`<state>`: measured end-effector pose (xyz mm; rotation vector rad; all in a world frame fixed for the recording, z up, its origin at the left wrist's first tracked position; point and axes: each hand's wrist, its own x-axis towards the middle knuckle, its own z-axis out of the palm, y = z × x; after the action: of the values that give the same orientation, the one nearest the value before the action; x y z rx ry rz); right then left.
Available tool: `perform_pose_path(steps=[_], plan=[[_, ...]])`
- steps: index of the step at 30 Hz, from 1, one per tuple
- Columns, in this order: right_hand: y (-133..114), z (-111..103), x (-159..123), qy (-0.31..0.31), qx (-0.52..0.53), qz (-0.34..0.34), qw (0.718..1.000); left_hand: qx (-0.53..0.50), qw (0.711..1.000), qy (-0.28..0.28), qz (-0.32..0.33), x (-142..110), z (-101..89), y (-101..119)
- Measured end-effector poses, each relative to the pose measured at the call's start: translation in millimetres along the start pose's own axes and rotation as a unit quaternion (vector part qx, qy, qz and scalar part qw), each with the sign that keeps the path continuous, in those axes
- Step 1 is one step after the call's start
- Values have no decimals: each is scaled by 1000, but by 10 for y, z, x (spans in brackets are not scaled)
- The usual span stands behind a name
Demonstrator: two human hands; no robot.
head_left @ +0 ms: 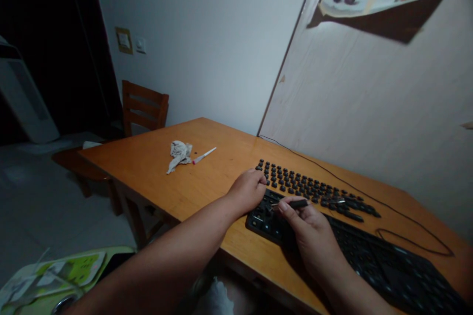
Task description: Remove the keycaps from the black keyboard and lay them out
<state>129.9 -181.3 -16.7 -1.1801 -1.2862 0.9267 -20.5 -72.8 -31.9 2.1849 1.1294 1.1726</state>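
Note:
A black keyboard [397, 268] with some keycaps off at its left end lies along the table's near edge. My right hand [308, 226] is closed around a small black-handled tool [298, 204], whose thin metal tip points left over the bare key sockets. My left hand [248, 188] rests at the keyboard's far left corner with its fingers curled, beside the loose black keycaps [295, 184]. Whatever those fingers hold, if anything, is hidden. The keycaps sit in rows behind the keyboard. A small shiny metal object [340, 201] lies among them.
On the wooden table [207, 192] are a crumpled grey cloth [180, 153] and a white brush-like stick [204, 155] with a pink end. A black cable [332, 176] runs along the wall side and loops at the right. A wooden chair [145, 107] stands beyond the far end.

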Motion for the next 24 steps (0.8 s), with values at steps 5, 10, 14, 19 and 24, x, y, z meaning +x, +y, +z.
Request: perform_pose_path(steps=[5,10,14,19,24], plan=[[-8,-11,25,32,49,9,998,-125,991,21,-51,3,-53,78],[-4,-33,83,60,25,-27,997,-321,936,-60,-130,-13,-120,212],[-34,-43,102,91,-26,-77,992,-358,916,-123,-132,-40,-178,306],[-64,-27,88,103,-130,-162,973,-378,906,-135,-135,-72,-171,322],[2,-21,83,83,-212,-214,950,-382,905,-123,-141,-65,-121,277]])
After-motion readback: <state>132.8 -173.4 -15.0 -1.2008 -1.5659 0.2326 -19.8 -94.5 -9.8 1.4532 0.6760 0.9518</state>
